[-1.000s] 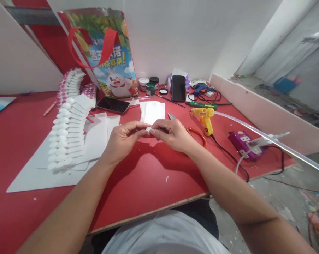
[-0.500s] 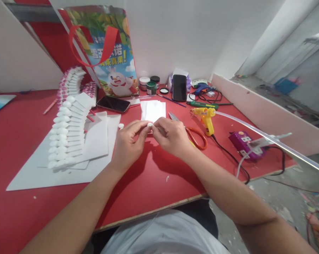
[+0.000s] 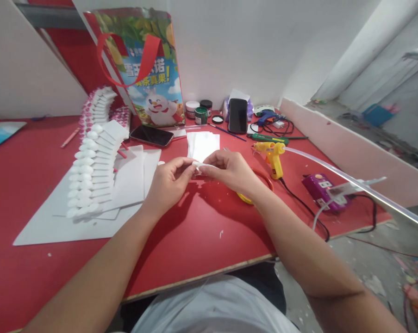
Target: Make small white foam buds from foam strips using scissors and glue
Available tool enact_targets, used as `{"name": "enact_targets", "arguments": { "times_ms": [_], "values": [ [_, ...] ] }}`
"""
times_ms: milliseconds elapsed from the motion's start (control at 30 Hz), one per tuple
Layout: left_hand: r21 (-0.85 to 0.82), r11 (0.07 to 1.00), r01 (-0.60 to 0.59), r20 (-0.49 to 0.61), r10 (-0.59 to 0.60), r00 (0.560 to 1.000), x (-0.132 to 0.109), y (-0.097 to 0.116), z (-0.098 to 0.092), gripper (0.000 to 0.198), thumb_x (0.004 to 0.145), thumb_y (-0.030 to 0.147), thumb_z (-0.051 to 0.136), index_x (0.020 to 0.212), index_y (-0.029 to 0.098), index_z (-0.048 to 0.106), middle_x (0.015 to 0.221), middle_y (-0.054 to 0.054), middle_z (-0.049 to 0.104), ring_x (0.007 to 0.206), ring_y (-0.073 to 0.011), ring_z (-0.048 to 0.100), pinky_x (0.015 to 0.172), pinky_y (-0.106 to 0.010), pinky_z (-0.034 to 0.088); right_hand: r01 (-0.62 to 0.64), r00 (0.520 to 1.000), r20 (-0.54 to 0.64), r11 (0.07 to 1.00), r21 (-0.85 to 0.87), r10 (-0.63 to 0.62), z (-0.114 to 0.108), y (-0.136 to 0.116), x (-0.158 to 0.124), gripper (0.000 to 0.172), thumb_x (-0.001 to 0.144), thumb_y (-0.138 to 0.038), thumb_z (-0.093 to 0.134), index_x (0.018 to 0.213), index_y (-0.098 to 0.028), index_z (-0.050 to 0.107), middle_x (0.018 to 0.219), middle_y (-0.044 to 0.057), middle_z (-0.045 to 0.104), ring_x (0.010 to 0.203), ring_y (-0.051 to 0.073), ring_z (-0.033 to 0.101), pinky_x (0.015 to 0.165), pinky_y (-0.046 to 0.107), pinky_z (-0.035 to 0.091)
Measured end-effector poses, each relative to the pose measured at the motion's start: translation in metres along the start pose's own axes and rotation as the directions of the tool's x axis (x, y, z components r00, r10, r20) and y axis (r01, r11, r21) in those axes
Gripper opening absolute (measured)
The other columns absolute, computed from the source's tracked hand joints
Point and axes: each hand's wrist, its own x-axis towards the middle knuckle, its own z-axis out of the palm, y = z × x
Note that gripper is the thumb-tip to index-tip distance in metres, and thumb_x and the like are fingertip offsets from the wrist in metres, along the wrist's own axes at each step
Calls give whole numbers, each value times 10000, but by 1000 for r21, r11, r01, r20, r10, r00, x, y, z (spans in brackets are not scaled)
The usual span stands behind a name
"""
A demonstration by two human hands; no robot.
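Note:
Over the red table (image 3: pixel 191 245), my left hand (image 3: pixel 172 182) pinches one end of a small white strip (image 3: pixel 202 165) between thumb and fingertips. My right hand (image 3: pixel 231 169) grips the strip's other end, so the two hands nearly meet. Whether it is paper or foam I cannot tell, and fingers cover part of it. Just beyond the fingertips lies a stack of white paper sheets (image 3: pixel 203 144). The scissors' orange handle (image 3: pixel 264 180) shows behind my right wrist, with a yellow ring (image 3: pixel 244 199) beside it. A small white piece (image 3: pixel 161 163) sits by my left knuckles.
White petal-like pieces on sticks (image 3: pixel 87 171) fan over white boards (image 3: pixel 66 226) at left. A yellow glue gun (image 3: pixel 273 157) and purple box (image 3: pixel 325 192) are at right. Behind stand a gift bag (image 3: pixel 153 69), paint jars (image 3: pixel 201 115) and a phone (image 3: pixel 237 115).
My right hand has turned flatter over the strip, and more of the strip shows between the hands. My left hand keeps its pinch. The whole view has shifted slightly.

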Motion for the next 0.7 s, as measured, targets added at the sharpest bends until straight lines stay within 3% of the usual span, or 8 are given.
{"name": "enact_targets", "arguments": {
  "times_ms": [167, 367, 533, 700],
  "values": [
    [-73, 996, 47, 0, -47, 999, -1, 1, 4, 242, 912, 404, 696, 958, 174, 753, 911, -70, 789, 843, -218, 746, 816, -349, 610, -41, 999, 19, 996, -82, 43, 7, -1, -2, 221, 928, -334, 654, 778, -175, 626, 648, 24, 714, 527, 153, 673, 561, 271, 505],
    [-196, 971, 138, 1, -140, 990, 1, 1, 6, 276, 879, 433, 736, 942, 165, 750, 858, -65, 784, 828, -219, 747, 796, -340, 608, 99, 990, -51, 912, -399, -130, 11, 1, -4, 188, 987, -263, 566, 821, -180, 600, 585, 1, 668, 558, 133, 635, 596, 248, 434],
    [-155, 980, 125, 41, -120, 992, 0, 3, 2, 271, 889, 428, 716, 937, 162, 741, 884, -63, 786, 808, -211, 747, 812, -341, 615, 19, 999, 33, 967, -256, -11, 5, 0, -2, 119, 980, -246, 561, 923, -168, 630, 630, -6, 687, 550, 129, 648, 586, 237, 443],
    [-103, 992, 72, 14, -70, 997, -2, 4, 5, 246, 882, 400, 726, 938, 162, 750, 854, -58, 782, 815, -212, 749, 794, -318, 610, 44, 999, -7, 961, -274, -48, 6, -2, -1, 167, 937, -263, 618, 805, -166, 648, 523, -36, 606, 473, 111, 575, 560, 239, 420]
  ]
}}
